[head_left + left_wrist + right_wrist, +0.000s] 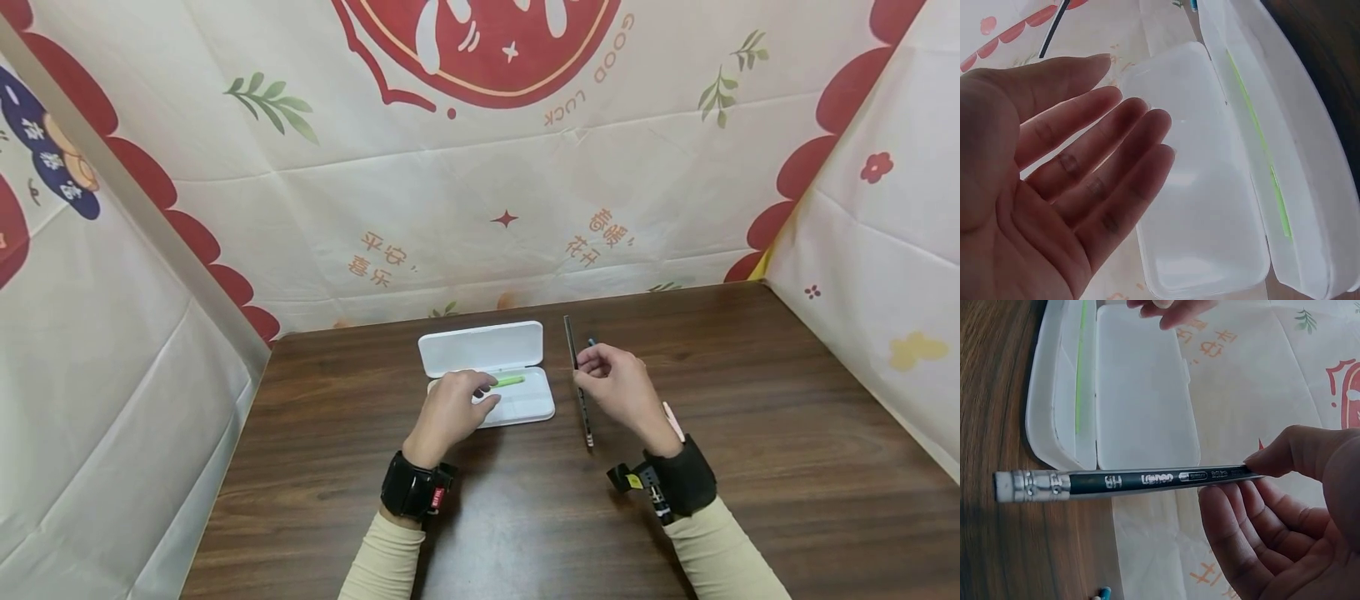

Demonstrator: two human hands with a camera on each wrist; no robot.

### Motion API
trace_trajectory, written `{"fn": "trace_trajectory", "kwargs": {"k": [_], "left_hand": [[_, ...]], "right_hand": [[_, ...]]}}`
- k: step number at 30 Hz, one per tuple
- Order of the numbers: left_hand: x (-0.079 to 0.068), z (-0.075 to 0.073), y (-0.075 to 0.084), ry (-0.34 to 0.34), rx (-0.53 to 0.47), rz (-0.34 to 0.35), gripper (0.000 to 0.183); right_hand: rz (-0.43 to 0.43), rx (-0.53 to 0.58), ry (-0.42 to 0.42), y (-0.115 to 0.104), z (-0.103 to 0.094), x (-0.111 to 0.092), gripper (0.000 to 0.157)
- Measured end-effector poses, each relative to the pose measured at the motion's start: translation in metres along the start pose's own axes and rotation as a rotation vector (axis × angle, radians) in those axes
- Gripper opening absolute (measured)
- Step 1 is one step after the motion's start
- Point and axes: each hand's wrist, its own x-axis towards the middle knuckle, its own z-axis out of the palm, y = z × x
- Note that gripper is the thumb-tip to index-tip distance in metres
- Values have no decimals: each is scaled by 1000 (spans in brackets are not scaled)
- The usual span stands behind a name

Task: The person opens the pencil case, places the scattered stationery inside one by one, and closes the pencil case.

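Note:
My right hand [618,387] pinches a dark HB pencil [583,408] between thumb and fingers, just right of the white pencil case [551,408]. The pencil's white eraser [1004,486] and silver ferrule point toward the near side in the head view. Over the left part of the case hovers my left hand [453,408], its fingers loosely bent with nothing between them in the left wrist view. The case lies open, its lid [480,348] tipped back. Inside rests a slim bright green stick [510,381], partly covered by the left hand in the head view.
A small blue-tipped item [1105,592] lies on the brown wooden table [525,517], mostly hidden behind the right hand in the head view. Beside the right wrist shows a pale pink strip [672,421]. A printed cloth [450,200] hangs behind the table and at both sides.

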Motion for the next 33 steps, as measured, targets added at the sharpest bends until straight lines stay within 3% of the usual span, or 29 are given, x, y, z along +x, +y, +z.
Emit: {"fn": "trace_trajectory", "kwargs": {"k": [19, 33], "left_hand": [[2, 7, 12, 33, -68, 138, 16], [2, 7, 15, 49, -85, 156, 15]], "right_hand": [[3, 87, 22, -17, 11, -5, 14], [-20, 172, 29, -21, 14, -6, 14]]}}
